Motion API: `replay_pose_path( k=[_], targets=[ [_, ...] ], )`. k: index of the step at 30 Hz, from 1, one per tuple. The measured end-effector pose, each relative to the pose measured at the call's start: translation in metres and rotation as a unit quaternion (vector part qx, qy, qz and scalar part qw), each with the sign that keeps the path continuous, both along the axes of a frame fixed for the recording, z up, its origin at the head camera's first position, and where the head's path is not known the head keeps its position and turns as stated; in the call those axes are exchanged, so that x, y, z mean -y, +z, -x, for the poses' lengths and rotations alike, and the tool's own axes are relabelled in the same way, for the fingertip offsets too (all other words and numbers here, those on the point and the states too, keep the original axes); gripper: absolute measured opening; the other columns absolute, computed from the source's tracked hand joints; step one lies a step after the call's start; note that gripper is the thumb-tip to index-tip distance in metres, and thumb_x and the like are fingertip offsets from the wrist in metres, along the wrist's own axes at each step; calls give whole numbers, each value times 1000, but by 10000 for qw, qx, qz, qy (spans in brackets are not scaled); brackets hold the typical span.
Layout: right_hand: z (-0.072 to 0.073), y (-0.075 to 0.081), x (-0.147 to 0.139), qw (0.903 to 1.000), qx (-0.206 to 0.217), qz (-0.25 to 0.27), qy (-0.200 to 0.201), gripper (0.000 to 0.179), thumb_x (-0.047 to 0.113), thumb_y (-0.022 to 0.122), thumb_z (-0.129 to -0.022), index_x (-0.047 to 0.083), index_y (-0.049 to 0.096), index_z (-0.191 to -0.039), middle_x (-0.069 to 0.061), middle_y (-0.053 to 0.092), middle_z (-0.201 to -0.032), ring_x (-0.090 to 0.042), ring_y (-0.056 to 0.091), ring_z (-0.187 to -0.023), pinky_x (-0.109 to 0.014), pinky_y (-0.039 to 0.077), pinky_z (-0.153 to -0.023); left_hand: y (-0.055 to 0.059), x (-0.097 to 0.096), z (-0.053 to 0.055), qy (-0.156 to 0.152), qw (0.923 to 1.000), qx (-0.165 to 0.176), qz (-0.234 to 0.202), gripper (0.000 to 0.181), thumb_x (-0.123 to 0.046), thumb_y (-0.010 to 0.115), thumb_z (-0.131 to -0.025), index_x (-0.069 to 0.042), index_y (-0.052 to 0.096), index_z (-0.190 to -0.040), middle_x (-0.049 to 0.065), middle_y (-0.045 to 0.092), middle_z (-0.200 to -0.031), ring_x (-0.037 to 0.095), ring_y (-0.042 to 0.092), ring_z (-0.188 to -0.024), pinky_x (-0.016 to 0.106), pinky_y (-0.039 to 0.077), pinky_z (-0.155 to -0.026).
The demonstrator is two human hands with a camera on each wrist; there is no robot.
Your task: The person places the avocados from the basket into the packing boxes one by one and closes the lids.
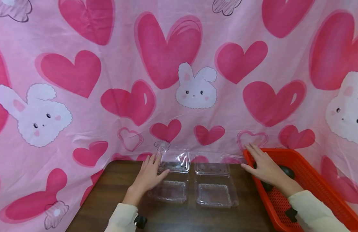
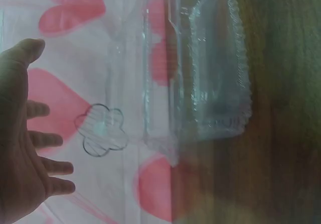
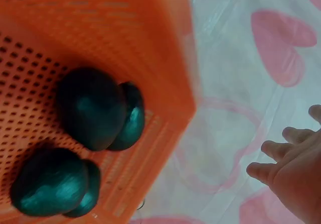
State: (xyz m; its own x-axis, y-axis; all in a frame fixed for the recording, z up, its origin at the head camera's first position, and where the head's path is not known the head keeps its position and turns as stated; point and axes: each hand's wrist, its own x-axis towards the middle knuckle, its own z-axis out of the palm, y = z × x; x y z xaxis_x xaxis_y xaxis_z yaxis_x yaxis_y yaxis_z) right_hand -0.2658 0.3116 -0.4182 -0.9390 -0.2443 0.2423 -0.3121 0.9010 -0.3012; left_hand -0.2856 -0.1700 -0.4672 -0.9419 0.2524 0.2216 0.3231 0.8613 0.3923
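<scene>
Two clear plastic clamshell boxes stand side by side on the table, lids raised towards the back: the left box (image 1: 172, 190) and the right box (image 1: 216, 195). My left hand (image 1: 150, 172), fingers spread, is at the left side of the left box and overlaps its lid in the head view. Over the left rim of an orange basket (image 1: 264, 199) hovers my right hand (image 1: 266, 166), its fingers extended and holding nothing. Several dark green, glossy, avocado-like fruits (image 3: 90, 108) lie in the basket's far end, partly hidden by the right arm in the head view.
The brown wooden table (image 1: 118, 180) ends at a pink curtain (image 1: 124, 64) printed with hearts and rabbits, right behind the lids. The basket's tall perforated walls border the work area on the right. A dark band (image 1: 140, 221) sits at the left wrist.
</scene>
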Motion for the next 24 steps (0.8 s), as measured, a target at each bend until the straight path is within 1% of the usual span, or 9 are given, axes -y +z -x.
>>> replay_pose_path(
  k=[4, 7, 12, 15, 18, 21, 24],
  targets=[
    [-3, -1, -14, 9999, -18, 152, 78, 99, 56, 69, -92, 19, 15, -167, -27, 20, -167, -59, 28, -144, -81, 22, -111, -6, 8, 0, 157, 9996, 138, -201, 91, -57, 66, -92, -15, 28, -164, 21, 27, -168, 50, 21, -154, 70, 21, -122],
    [-5, -2, -25, 9998, -43, 165, 73, 99, 56, 69, -92, 21, 15, -167, -26, 20, -168, -60, 30, -142, -83, 24, -109, -8, 12, -1, 206, 9994, 164, -208, 91, -53, 67, -92, -12, 27, -164, 20, 26, -168, 48, 23, -154, 68, 23, -122],
    [-4, -5, -42, 9997, -118, 148, 138, 99, 50, 72, -92, 19, 15, -167, -29, 24, -165, -60, 32, -141, -85, 27, -105, -9, 15, -1, 180, 9996, 149, -179, 93, -46, 70, -93, -8, 24, -164, 19, 26, -168, 43, 25, -155, 63, 28, -123],
    [-2, -8, -51, 9996, -84, 240, 153, 101, 47, 74, -92, 17, 14, -167, -31, 26, -164, -60, 32, -140, -85, 27, -102, -12, 16, -2, 224, 9991, 205, -305, 93, -43, 72, -92, -8, 24, -164, 19, 27, -168, 42, 27, -154, 63, 32, -121],
    [0, -10, -59, 9993, -37, 347, 94, 102, 48, 74, -91, 10, 16, -165, -32, 27, -162, -60, 31, -140, -85, 28, -101, -16, 18, -3, 280, 9980, 318, -472, 93, -41, 74, -92, -6, 24, -163, 20, 28, -168, 43, 29, -154, 63, 34, -119],
    [1, -10, -65, 9992, 24, 410, 26, 102, 50, 73, -91, 3, 18, -163, -33, 29, -160, -59, 31, -139, -84, 29, -102, -21, 20, -3, 313, 9962, 445, -674, 92, -39, 73, -93, -5, 24, -163, 20, 28, -167, 43, 30, -153, 63, 35, -118],
    [1, -9, -70, 9989, 162, 428, -43, 103, 51, 72, -92, 4, 16, -164, -34, 28, -159, -60, 31, -139, -85, 29, -102, -25, 22, -2, 349, 9939, 553, -891, 91, -39, 73, -94, -4, 25, -162, 21, 30, -166, 43, 31, -152, 63, 35, -118]
  ],
)
